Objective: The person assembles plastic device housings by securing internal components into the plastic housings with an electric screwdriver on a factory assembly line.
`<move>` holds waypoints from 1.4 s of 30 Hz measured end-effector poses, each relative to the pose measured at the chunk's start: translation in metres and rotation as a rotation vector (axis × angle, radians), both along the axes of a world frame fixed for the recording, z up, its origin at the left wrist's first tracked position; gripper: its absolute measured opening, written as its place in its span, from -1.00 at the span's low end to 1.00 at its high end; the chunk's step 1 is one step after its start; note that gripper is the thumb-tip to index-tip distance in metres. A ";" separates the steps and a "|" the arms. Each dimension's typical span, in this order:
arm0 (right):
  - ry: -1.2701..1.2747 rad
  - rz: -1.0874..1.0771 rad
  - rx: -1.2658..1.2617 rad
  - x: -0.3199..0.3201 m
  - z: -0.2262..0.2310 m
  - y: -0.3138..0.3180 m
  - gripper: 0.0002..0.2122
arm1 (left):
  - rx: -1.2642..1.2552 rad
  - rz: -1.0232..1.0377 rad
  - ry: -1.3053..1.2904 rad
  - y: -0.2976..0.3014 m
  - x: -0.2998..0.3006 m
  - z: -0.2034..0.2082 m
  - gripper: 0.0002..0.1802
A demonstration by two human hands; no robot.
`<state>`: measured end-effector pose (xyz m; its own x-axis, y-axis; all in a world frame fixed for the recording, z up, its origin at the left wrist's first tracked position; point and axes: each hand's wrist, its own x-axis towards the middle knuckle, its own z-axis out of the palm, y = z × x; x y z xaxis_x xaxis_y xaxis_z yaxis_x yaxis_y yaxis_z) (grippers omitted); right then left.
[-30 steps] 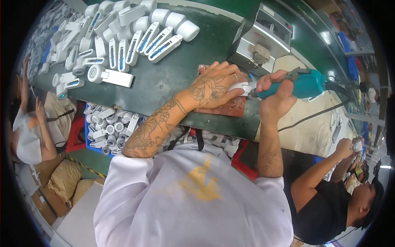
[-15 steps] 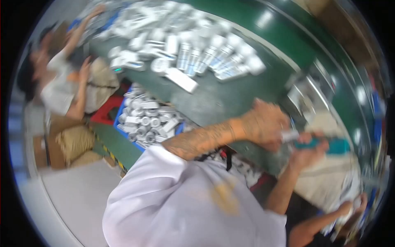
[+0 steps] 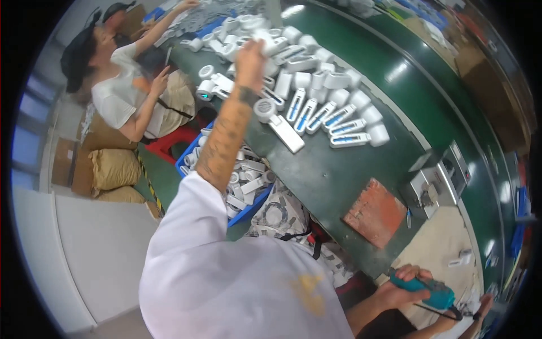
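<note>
Smooth dark green workbench (image 3: pixel 339 169) runs diagonally from the upper left toward the lower right of the frame. Across its upper middle lie white plastic handheld devices (image 3: pixel 309 115) with rounded, drum-like heads and flat, boxy handles, several fanned out side by side with blue strips in their narrow slots. At the upper centre, the left hand (image 3: pixel 250 63) reaches in among them, fingers curled beside a rounded white head; I cannot tell whether it grips one. At the lower right, the right hand (image 3: pixel 405 286) wraps firmly around a teal cylindrical power screwdriver (image 3: pixel 439 295) with a black cord. Right of centre lies a flat, scuffed rust-red square mat (image 3: pixel 375 212), near a silver, hard-edged metal machine (image 3: pixel 423 189). Left of centre, a blue plastic bin (image 3: pixel 250 211) holds more white plastic pieces in a jumble. A crumpled brown paper sack (image 3: pixel 116 168) sits at the left.
</note>
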<state>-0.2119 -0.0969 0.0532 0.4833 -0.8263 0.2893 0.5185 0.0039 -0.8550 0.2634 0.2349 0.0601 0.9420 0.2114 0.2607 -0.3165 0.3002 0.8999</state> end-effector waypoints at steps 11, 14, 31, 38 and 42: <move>-0.018 0.049 0.058 -0.001 0.006 0.004 -0.46 | 0.629 -0.853 -0.299 -0.244 -0.232 0.055 -0.78; 0.135 -0.095 0.028 -0.019 0.011 -0.008 -0.39 | 0.629 -1.146 -0.560 -0.367 -0.301 0.020 -0.63; 0.368 -0.239 -0.081 -0.081 0.011 -0.051 -0.33 | 0.850 -1.056 -0.682 -0.543 -0.388 -0.066 -0.61; 0.306 -0.146 -0.091 -0.060 0.007 -0.064 -0.47 | 0.825 -1.085 -0.770 -0.334 -0.305 -0.006 -0.79; 0.314 0.016 -0.013 -0.022 0.012 -0.063 -0.44 | 0.992 -1.114 -0.603 -0.260 -0.274 -0.012 -0.77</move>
<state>-0.2340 -0.1600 0.0649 0.5632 -0.8154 0.1342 0.2292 -0.0019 -0.9734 -0.0108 -0.0247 0.0477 0.2186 -0.9452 0.2424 -0.7130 0.0149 0.7010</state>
